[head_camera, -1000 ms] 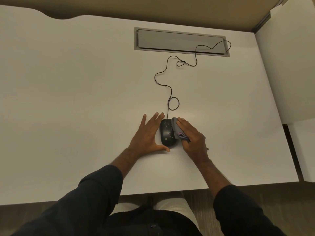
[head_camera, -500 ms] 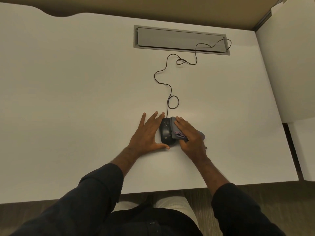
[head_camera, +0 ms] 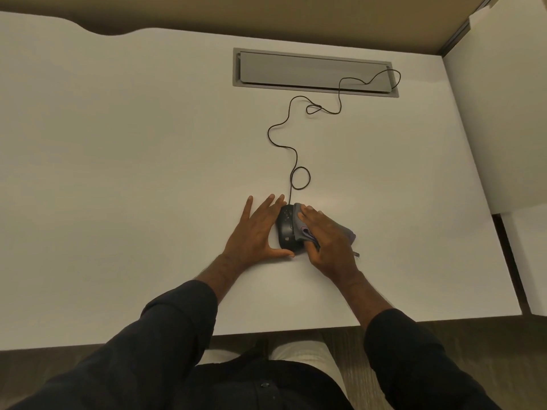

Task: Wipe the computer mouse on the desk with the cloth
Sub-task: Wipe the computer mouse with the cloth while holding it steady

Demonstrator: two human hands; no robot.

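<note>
A black wired computer mouse [head_camera: 286, 229] lies on the white desk [head_camera: 133, 173], near its front edge. My left hand [head_camera: 254, 232] rests flat against the mouse's left side, fingers spread, thumb curled under its rear end. My right hand [head_camera: 328, 241] presses a grey cloth [head_camera: 299, 224] onto the right half of the mouse. Part of the cloth sticks out from under the hand on the right. The mouse's right side is hidden by cloth and hand.
The mouse cable [head_camera: 291, 149] winds back in loops to a grey cable hatch [head_camera: 313, 72] set in the desk at the rear. A white partition [head_camera: 500, 113] stands along the right edge. The front desk edge lies just below my forearms.
My right hand with the cloth has slid slightly forward and left over the mouse's right side, and more cloth shows to its right. The left hand has stayed in place.
</note>
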